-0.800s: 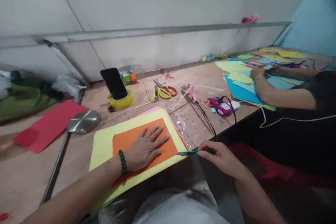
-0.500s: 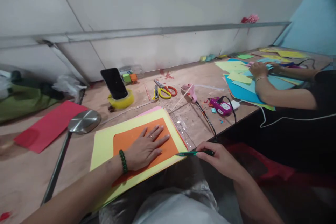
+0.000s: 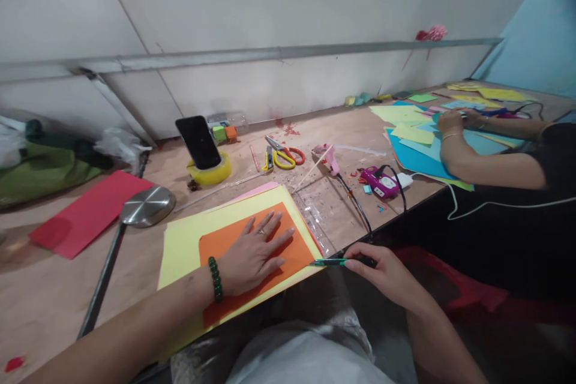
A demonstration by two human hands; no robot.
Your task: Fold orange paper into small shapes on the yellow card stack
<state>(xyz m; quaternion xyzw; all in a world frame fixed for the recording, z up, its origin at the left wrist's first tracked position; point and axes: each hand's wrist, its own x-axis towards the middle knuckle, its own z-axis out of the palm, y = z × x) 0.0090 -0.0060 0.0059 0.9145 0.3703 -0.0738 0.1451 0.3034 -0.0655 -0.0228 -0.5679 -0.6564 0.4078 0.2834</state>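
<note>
My left hand point(image 3: 252, 255), with a ring and a green bead bracelet, lies flat with fingers spread on an orange paper sheet point(image 3: 297, 246). That sheet rests on a larger pale yellow sheet point(image 3: 180, 240), atop a stack whose pink and red edges peek out. Between thumb and fingers, my right hand point(image 3: 382, 270) grips a slim green and black pen point(image 3: 330, 262). Its tip touches or nearly touches the orange sheet's near right corner, at the table edge.
Beyond the stack are scissors point(image 3: 285, 156), a pink glue gun point(image 3: 326, 159) and a purple power strip point(image 3: 382, 183). A phone point(image 3: 198, 141) leans in a yellow tape roll point(image 3: 209, 172). Left are a metal disc point(image 3: 148, 207) and red paper point(image 3: 90, 213). A co-worker's hands point(image 3: 452, 126) handle paper at right.
The orange sheet has shifted slightly right over the yellow one, along with my left hand. The pen in my right hand has moved a little right too.
</note>
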